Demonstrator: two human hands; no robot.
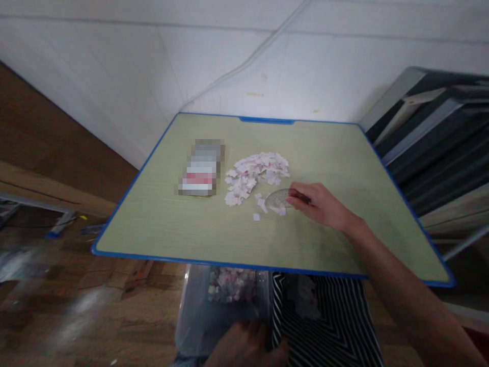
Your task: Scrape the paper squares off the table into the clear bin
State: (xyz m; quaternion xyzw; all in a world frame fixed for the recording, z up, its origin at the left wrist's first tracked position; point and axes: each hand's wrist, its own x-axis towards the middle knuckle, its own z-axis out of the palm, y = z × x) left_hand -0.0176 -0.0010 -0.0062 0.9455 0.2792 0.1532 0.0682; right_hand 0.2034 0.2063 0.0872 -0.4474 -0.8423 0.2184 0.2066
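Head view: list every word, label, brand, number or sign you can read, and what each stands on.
None can be read.
Pixelated object: blurred out, unreadable.
Paper bits: any print is too small to read.
Wall marks: too faint to tell as text.

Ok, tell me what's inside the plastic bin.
The bin holds small white and pinkish pieces. The tabletop and left hand cover parts of it; what lies there can't be seen.

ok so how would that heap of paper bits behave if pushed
The heap of paper bits would probably spread rather than move as one, since the pieces lie loose. Each is likely very light, being small and thin-looking. Some might scatter, as stray bits lie apart near the right hand.
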